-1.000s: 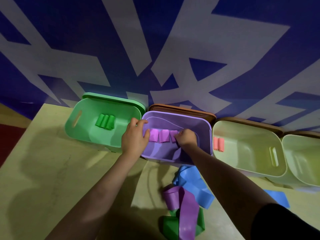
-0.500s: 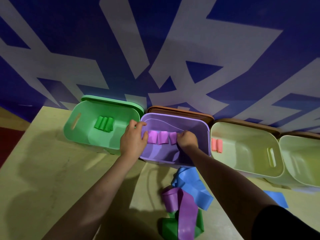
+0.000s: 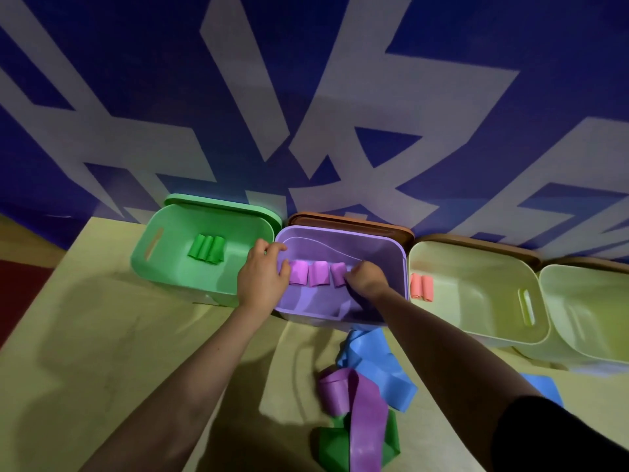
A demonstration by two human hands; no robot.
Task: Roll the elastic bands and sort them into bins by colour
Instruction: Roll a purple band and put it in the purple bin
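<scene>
Your hands have barely moved in the last second: both sit in the purple bin [image 3: 391, 253], as they did before. Your left hand [image 3: 262, 277] rests over the bin's left rim with its fingers [image 3: 272, 248] gently bent, the fingertips touching the leftmost of the purple rolls [image 3: 318, 274]. Your right hand [image 3: 366, 279] is at the right end of that row, fingers curled down onto the last roll; whether they pinch it or merely press it I cannot tell. Three purple rolls show side by side across the bin's floor, much as they lay a second ago.

The green bin [image 3: 163, 264], just left of the purple one, holds three green rolls [image 3: 206, 249] close together. The pale bin [image 3: 476, 253] on the right holds two pink rolls [image 3: 422, 287] against its left wall, and a second pale bin [image 3: 585, 294] sits just beyond it. None of these has shifted.

On the desk [image 3: 85, 352] between your forearms lies the loose heap, unchanged: a blue band [image 3: 381, 366] nearest the purple bin, a purple band [image 3: 360, 413] draped over it, and a green band [image 3: 332, 447] under both. Another blue piece [image 3: 541, 386] peeks out beside your right arm.
</scene>
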